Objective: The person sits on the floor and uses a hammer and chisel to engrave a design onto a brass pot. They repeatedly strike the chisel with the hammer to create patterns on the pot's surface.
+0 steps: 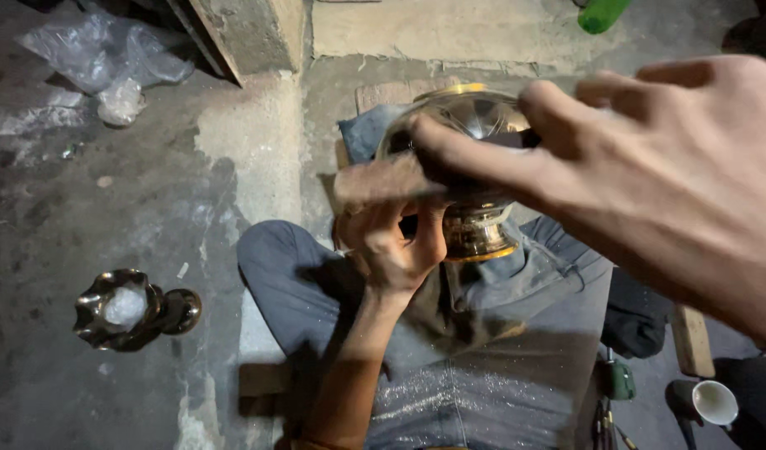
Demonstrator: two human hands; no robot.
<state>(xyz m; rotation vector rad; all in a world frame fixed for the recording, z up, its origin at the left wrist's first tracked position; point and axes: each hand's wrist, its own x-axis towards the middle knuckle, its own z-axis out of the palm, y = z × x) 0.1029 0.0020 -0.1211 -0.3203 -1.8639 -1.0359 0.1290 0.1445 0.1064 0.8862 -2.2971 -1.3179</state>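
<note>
A shiny brass goblet-shaped vessel (pixel 474 167) with a round bowl and a ringed foot is held above my lap. My left hand (pixel 391 242) grips it from the left at the stem and bowl, with a small brownish pad or cloth pressed between the fingers and the bowl. My right hand (pixel 666 175) is large and close to the camera, its fingers spread over the rim and right side of the bowl. My legs in grey trousers (pixel 483 367) lie below, with glittery dust on the fabric.
A dark metal vase (pixel 133 310) with a wavy rim lies on its side on the concrete floor at left. Crumpled clear plastic (pixel 99 58) sits at top left. A white cup (pixel 716 402), a green object (pixel 601 12) and a wooden block (pixel 691 337) are at right.
</note>
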